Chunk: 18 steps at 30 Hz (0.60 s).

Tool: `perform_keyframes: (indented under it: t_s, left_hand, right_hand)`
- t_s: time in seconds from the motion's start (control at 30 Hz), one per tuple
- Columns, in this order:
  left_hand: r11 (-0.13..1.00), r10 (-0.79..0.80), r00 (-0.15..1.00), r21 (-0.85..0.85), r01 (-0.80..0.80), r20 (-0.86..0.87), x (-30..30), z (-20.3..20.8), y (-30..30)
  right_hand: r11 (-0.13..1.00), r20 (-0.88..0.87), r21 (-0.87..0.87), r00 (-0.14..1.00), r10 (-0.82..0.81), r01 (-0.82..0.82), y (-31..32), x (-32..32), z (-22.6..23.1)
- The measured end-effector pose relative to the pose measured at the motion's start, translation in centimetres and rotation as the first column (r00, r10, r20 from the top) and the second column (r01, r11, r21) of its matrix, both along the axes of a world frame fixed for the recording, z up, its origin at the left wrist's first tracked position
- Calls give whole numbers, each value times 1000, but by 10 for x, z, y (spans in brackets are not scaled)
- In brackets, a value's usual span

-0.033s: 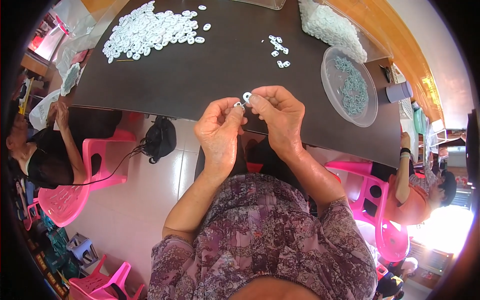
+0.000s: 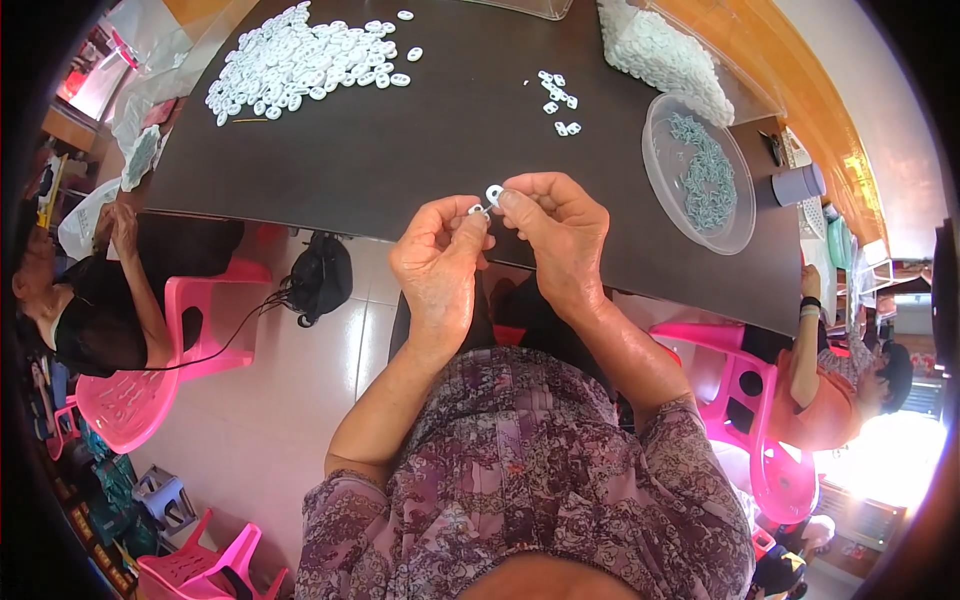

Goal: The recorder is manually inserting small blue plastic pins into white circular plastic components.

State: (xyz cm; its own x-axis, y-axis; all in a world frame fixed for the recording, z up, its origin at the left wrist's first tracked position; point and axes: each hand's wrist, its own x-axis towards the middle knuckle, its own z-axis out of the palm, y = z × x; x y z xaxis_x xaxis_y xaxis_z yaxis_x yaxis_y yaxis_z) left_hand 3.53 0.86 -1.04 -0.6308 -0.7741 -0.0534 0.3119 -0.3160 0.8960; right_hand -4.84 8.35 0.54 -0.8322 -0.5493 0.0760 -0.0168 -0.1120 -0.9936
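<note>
White pieces are held up by the person's two hands near the close edge of a dark table (image 2: pixel 450 110), the broadest thing in view. Two people sit at its sides, one at the left (image 2: pixel 110 310) and one at the right (image 2: pixel 825 405), with a pink chair (image 2: pixel 130 410) under the left one. On the table's far left spreads a loose heap (image 2: pixel 300 65) of white ovals with holes; at the far right lies a pale mound (image 2: pixel 665 65). Nearer, on the right, a clear round bowl (image 2: pixel 658 185) holds a tangle of grey-green bits (image 2: pixel 708 185). A black bag (image 2: pixel 322 280) lies on the floor at left. Left hand (image 2: pixel 440 255) and right hand (image 2: pixel 562 240) are close together, thumbs against fingers, each pinching a small white piece. A greyish cup (image 2: pixel 798 185) stands beyond the bowl, toward the right edge. Between heap and bowl sits a small group of white bits (image 2: pixel 556 95), and a thin yellow stick (image 2: pixel 252 121) lies just beside the heap. Smallest are the left-hand piece (image 2: pixel 477 210) and the right-hand piece (image 2: pixel 494 195), the latter showing a hole; I cannot tell whether they are joined.
</note>
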Motion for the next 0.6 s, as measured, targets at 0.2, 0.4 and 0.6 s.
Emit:
perform_keyframes:
  t_s: [0.2,0.4,0.6]
  left_hand:
    - [999,-1,1000,32,2,-25,0,-3,1]
    - [999,-2,998,38,4,-59,1,-1,-1]
    - [1000,-28,998,2,28,-63,3,-2,-4]
  right_hand:
    - [999,-88,32,996,-4,6,-1,10,-5]
    - [999,-113,4,993,40,-39,-2,11,-4]
    - [997,-228,56,971,67,-56,0,8,-9]
